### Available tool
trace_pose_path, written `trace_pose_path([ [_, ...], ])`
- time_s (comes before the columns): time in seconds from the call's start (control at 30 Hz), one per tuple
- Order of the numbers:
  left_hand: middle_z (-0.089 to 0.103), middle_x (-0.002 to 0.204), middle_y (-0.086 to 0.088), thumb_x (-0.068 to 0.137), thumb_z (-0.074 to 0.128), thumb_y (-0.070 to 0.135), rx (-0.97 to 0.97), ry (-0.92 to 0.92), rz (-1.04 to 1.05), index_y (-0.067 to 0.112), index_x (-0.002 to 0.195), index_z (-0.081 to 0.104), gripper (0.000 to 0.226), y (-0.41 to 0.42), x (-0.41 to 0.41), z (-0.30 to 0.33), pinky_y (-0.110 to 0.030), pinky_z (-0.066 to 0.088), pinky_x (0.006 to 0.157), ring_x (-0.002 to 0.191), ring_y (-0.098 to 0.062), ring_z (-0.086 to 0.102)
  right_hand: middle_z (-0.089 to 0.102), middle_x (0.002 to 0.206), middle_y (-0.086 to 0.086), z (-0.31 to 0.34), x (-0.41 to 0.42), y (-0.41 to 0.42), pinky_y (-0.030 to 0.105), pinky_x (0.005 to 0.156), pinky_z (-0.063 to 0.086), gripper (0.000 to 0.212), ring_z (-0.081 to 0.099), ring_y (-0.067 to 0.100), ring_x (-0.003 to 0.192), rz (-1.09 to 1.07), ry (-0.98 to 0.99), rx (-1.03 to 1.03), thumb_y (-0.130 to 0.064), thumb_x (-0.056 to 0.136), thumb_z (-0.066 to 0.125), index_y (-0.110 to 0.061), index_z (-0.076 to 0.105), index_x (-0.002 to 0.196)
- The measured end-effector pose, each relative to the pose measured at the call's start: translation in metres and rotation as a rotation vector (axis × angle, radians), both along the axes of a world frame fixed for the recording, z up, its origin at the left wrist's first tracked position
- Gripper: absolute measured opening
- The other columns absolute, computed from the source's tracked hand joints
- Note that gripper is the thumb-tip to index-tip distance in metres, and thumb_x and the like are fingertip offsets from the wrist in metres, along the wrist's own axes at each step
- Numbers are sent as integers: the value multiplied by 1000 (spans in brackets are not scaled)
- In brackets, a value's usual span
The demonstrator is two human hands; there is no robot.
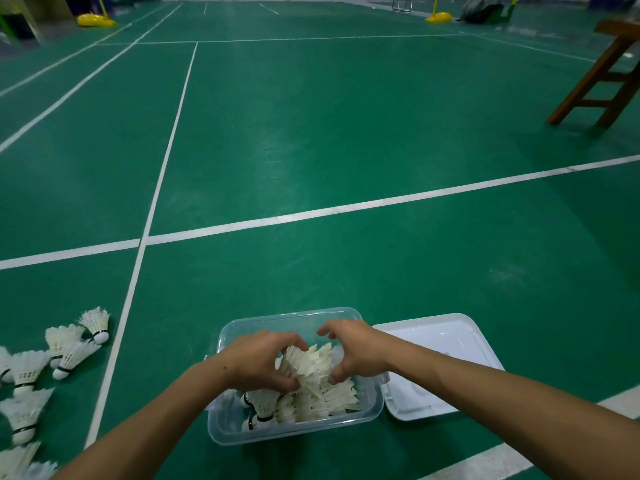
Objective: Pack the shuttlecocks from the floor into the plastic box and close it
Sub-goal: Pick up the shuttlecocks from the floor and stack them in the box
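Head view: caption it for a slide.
Both hands lower shuttlecocks into the box; lid off.

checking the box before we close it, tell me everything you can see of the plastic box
The box is a clear, rounded-corner plastic tub, open-topped and upright on the green floor. White shuttlecocks fill much of it, some with cork ends showing at its near left. Both hands reach into it: the left hand and right hand grip a bundle of shuttlecocks between them. Its white lid lies flat beside its right wall.
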State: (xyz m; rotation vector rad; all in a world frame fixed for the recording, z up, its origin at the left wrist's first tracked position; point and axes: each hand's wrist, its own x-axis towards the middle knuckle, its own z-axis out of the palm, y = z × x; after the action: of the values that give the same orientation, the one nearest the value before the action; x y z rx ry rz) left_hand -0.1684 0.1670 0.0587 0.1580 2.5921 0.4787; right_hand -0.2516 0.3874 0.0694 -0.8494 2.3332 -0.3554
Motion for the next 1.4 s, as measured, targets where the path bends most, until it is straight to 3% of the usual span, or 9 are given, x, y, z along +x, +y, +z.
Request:
trace_pose_path([
  [0.27, 63, 134, 17, 81, 71, 64, -25, 22, -11, 49, 142, 48, 67, 6, -4, -2, -36, 51, 98, 118, -8, 58, 41, 164, 3, 7, 3, -1, 36, 118, 40, 79, 45, 24, 146, -9, -88, 1, -33, 95, 78, -20, 35, 160],
  [0.5, 63, 134, 19, 74, 68, 71, -25, 58, 5, 54, 141, 45, 73, -4, 0, -1, -38, 51, 99, 121, -8, 59, 42, 164, 2, 16, 5, 7, 36, 118, 40, 79, 44, 23, 147, 11, -50, 12, -38, 96, 76, -20, 35, 160],
  [0.67, 63, 134, 16, 77, 76, 62, 7, 148, 74, 47, 145, 40, 78, -6, 8, 11, -33, 50, 98, 120, -6, 58, 44, 163, 1, 31, 8, 10, 36, 118, 40, 75, 44, 21, 147, 4, -4, -46, -42, 96, 75, -20, 39, 158],
  [0.73, 64, 128, 19, 75, 76, 64, 4, 212, 102, 46, 138, 44, 73, -7, 11, 18, -32, 51, 91, 112, -4, 61, 49, 158, -1, 40, 9, 5, 37, 115, 45, 73, 51, 18, 140, -33, -11, -157, -47, 93, 77, -23, 45, 155],
  [0.83, 67, 119, 23, 75, 73, 69, 2, 273, 110, 45, 131, 47, 66, -8, 16, 26, -27, 52, 78, 96, -1, 63, 55, 145, -5, 46, 18, -10, 39, 100, 59, 75, 66, 14, 118, -125, -195, -306, -49, 87, 83, -28, 48, 150],
  [0.97, 67, 108, 23, 75, 74, 67, 50, 336, 135, 38, 131, 52, 66, -11, 23, 33, -28, 56, 72, 85, 3, 62, 55, 131, 1, 40, 37, -30, 41, 83, 66, 73, 74, 25, 104, -227, -437, -482, -23, 85, 88, -23, 46, 146],
  [1.07, 57, 100, 27, 76, 81, 57, 112, 393, 164, 33, 137, 56, 71, -12, 32, 36, -16, 48, 68, 79, 8, 56, 59, 126, 4, 38, 42, -39, 33, 80, 66, 69, 75, 21, 94, -281, -463, -591, -15, 84, 87, -21, 50, 141],
  [1.2, 46, 123, 22, 77, 81, 59, 188, 480, 207, 40, 146, 46, 80, -16, 49, 43, -24, 54, 84, 92, 1, 57, 60, 122, 4, 36, 48, -54, 34, 80, 66, 66, 72, 16, 93, -285, -399, -647, -16, 85, 85, -23, 53, 142],
  [1.4, 35, 138, 20, 75, 91, 39, 241, 537, 349, 35, 157, 32, 101, -28, 59, 42, -22, 52, 93, 105, 3, 55, 62, 125, 4, 36, 46, -59, 42, 77, 67, 61, 74, 22, 101, -481, -364, -764, -19, 85, 84, -16, 54, 138],
])
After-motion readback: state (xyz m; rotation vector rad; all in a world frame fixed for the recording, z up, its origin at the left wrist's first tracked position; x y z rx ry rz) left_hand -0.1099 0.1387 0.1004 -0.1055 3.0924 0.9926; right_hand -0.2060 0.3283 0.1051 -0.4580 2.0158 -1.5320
